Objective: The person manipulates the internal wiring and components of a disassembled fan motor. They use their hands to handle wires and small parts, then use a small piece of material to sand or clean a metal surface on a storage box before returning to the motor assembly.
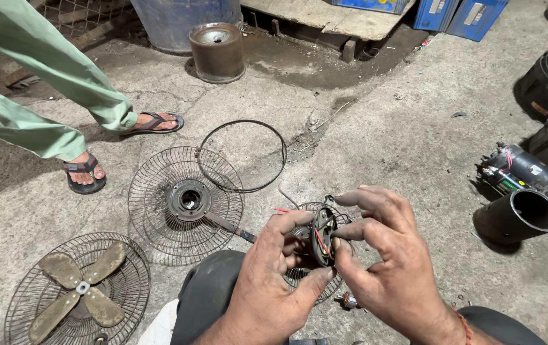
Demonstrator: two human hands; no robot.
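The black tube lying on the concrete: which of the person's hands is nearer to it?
Right. The right hand is just left of the black tube, apart from it, gripping the fan motor. The left hand holds the motor's far side.

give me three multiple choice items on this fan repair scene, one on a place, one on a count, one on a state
1. Where does the fan blade lie?
A. in the wire guard at lower left
B. on the blue drum
C. in the right hand

2. How many blades does it have?
A. two
B. four
C. six

3. How is the small motor part held?
A. lying on the concrete alone
B. by the left hand only
C. between both hands

Answers:
1 A, it rests inside the wire guard.
2 B, four blades spread from its hub.
3 C, the left hand and right hand both grip it.
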